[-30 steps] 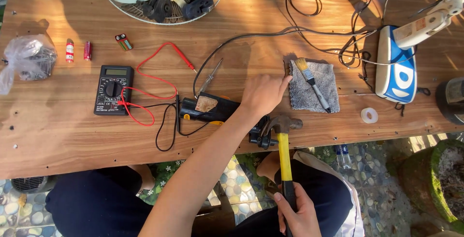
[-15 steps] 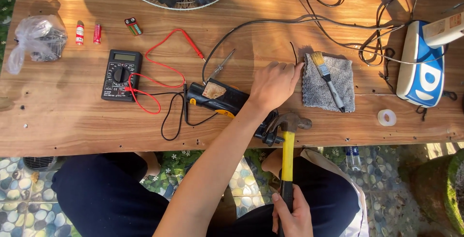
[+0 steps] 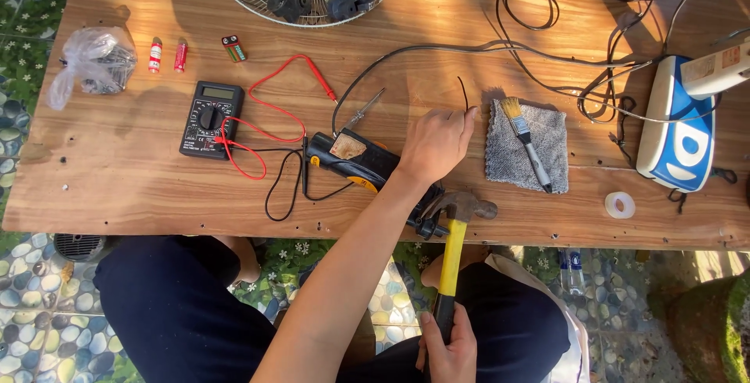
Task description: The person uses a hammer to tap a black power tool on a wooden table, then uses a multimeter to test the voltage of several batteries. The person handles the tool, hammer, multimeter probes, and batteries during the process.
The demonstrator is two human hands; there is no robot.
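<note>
My left hand (image 3: 436, 145) reaches over the wooden table (image 3: 141, 188) and pinches a thin black wire (image 3: 462, 92) between its fingertips. Its wrist lies across a black and yellow power tool (image 3: 351, 156). My right hand (image 3: 449, 344) is low over my lap, closed around the black grip of a yellow-handled hammer (image 3: 451, 262). The hammer's metal head (image 3: 462, 205) sits at the table's near edge, just beside the tool's end.
A black multimeter (image 3: 209, 117) with red and black leads lies left of the tool. A grey cloth (image 3: 547, 153) carries a paintbrush (image 3: 527, 139). A blue and white iron (image 3: 676, 125), tape roll (image 3: 621, 205), cables, wire basket (image 3: 312, 8), plastic bag (image 3: 94, 63) and small batteries (image 3: 168, 53) surround them.
The hammer has risen from below the table edge until its head is level with it. My left hand stays at the wire. The view has drifted slightly.
</note>
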